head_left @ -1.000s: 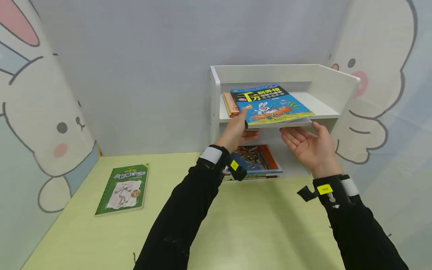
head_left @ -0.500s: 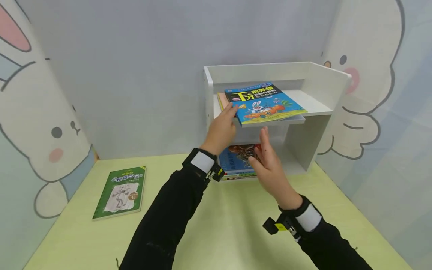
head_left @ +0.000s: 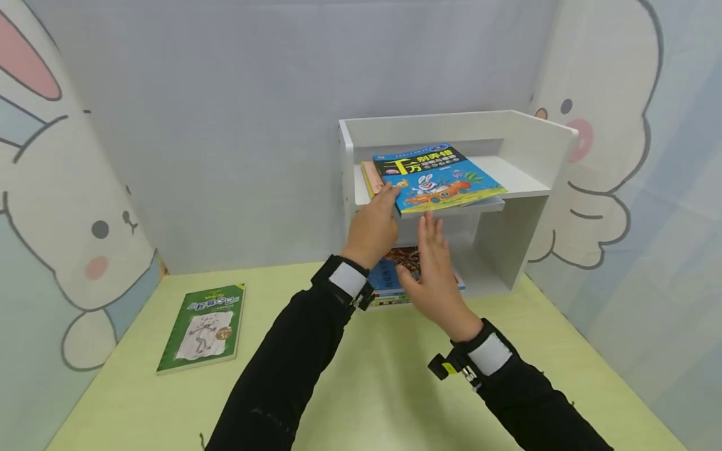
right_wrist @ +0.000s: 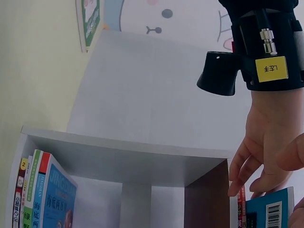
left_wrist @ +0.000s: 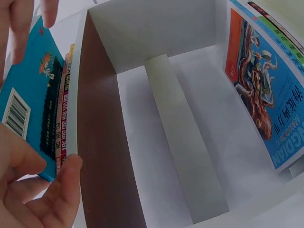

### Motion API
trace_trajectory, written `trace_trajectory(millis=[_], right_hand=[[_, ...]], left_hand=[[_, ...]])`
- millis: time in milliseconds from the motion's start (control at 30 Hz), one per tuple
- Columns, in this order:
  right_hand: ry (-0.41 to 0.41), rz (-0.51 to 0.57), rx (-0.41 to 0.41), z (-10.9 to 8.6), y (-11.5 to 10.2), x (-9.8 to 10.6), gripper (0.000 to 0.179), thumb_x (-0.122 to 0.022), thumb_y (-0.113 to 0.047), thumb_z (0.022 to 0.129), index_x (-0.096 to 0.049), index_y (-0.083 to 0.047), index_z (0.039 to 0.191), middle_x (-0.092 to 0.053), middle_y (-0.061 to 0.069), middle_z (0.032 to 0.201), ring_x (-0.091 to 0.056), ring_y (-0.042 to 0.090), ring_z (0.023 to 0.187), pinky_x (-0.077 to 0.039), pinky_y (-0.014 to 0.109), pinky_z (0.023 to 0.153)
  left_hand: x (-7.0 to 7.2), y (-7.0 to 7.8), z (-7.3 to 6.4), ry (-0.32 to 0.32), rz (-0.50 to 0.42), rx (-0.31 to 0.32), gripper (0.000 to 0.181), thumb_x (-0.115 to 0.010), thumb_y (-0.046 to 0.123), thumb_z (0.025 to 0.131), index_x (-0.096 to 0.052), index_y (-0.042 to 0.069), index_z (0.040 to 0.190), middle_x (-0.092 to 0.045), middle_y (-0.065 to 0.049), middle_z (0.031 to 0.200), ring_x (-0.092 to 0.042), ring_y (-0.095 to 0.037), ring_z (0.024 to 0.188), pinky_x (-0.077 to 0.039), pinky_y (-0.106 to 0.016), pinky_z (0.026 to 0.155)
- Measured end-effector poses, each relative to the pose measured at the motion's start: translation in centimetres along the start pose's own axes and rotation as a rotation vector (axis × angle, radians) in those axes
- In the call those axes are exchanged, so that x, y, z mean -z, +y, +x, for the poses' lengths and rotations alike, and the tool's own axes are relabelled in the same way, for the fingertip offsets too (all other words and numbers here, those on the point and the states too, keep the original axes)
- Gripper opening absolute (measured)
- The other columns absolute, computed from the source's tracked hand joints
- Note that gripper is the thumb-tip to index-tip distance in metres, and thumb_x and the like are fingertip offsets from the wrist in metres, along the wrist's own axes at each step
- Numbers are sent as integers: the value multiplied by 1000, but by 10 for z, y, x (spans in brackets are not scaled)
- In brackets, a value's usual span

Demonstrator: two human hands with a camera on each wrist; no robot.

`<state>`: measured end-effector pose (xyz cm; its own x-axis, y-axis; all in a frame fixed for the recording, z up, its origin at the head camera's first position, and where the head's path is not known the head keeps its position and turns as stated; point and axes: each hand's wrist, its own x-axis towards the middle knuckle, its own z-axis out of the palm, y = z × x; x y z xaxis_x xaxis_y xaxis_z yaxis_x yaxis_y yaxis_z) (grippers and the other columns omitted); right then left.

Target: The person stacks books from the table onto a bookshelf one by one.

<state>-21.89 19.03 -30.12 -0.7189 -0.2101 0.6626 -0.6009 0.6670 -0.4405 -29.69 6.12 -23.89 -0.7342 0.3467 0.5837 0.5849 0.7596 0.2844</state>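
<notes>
A blue picture book (head_left: 442, 181) with a rabbit on its cover lies on the upper shelf, its front edge jutting past the shelf board. My left hand (head_left: 372, 227) pinches its near left corner; in the left wrist view the fingers (left_wrist: 66, 185) curl at the corner of the barcoded underside, one fingertip against the shelf edge. My right hand (head_left: 431, 279) is raised below the front edge with straight fingers, fingertips close to the book; whether they touch it is unclear. Thinner books (left_wrist: 64, 109) sit beneath and left of the blue one.
The white two-tier shelf (head_left: 507, 241) stands on a pale yellow table (head_left: 338, 401) against the wall. Its lower tier holds a stack of books (head_left: 389, 279) at the left. A green book (head_left: 203, 326) lies on the table's left side.
My right hand has swung left and turned from palm-up to upright under the book's front edge. My left hand has changed its hold at the corner. The book has barely shifted.
</notes>
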Motion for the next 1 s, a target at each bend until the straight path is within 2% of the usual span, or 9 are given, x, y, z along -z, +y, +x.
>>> trace_trajectory(millis=[100, 200, 333, 433, 567, 633, 733, 867, 1000], right_hand=[[8, 7, -16, 3, 3, 2, 89, -59, -10, 92, 5, -1, 154, 14, 12, 161, 14, 35, 146, 2, 62, 113], [22, 39, -56, 4, 8, 5, 91, -59, -9, 91, 5, -4, 155, 15, 9, 161, 16, 32, 146, 3, 64, 112], [53, 66, -99, 3, 15, 10, 93, -59, -7, 89, 4, -9, 156, 13, 5, 162, 17, 30, 146, 2, 66, 111], [81, 53, -71, 2, 19, 13, 93, -60, -6, 87, 2, -10, 157, 13, 8, 162, 17, 32, 145, 3, 66, 111], [147, 17, -2, 1, 24, 17, 91, -59, -3, 85, -2, -6, 156, 15, 18, 160, 18, 34, 145, 4, 67, 110], [184, 5, 6, -1, 26, 20, 91, -59, -2, 85, -3, -6, 156, 14, 20, 160, 17, 33, 146, 5, 66, 110], [214, 2, -8, -3, 29, 24, 90, -59, -1, 85, -4, -6, 156, 13, 19, 160, 14, 32, 146, 4, 64, 112], [225, 9, -44, -4, 34, 30, 85, -58, 1, 87, -8, -6, 156, 10, 18, 161, 6, 35, 147, -7, 63, 113], [255, 69, -132, -3, 39, 40, 79, -57, 1, 89, -13, -7, 154, 5, 15, 162, -12, 38, 146, -30, 64, 103]], left_hand=[[-1, 2, 2, 10, 66, -14, 50, -45, 0, 95, -46, 8, 144, -41, -12, 150, -56, -22, 54, -30, -23, 42], [-2, 4, 3, 23, 102, -37, 50, -48, 1, 94, -49, 9, 143, -43, -12, 149, -63, -20, 64, -32, -22, 43], [-4, 8, 2, 16, 1, -45, 51, -49, 0, 92, -50, 10, 142, -41, -13, 150, -66, -23, 73, -30, -22, 47], [-5, 11, 2, 13, -76, -37, 51, -47, -1, 93, -50, 11, 142, -39, -13, 151, -59, -21, 61, -27, -23, 49], [-6, 20, 2, -4, -75, -65, 48, -46, 2, 95, -51, 14, 142, -43, -7, 150, -49, -17, 49, -24, -22, 47], [-7, 26, 2, -14, -39, -100, 47, -46, 4, 96, -52, 14, 141, -45, -6, 149, -52, -15, 51, -24, -21, 46], [-8, 34, 1, -2, 52, -154, 45, -47, 7, 97, -53, 13, 140, -48, -5, 146, -67, -14, 74, -25, -19, 44], [-13, 41, -3, 42, 154, -202, 45, -51, 9, 96, -52, 12, 141, -50, -8, 144, -66, -13, 69, -25, -19, 42], [-19, 48, -7, 66, 181, -242, 49, -54, 11, 94, -50, 12, 143, -48, -11, 145, -43, -10, 42, -23, -19, 41]])
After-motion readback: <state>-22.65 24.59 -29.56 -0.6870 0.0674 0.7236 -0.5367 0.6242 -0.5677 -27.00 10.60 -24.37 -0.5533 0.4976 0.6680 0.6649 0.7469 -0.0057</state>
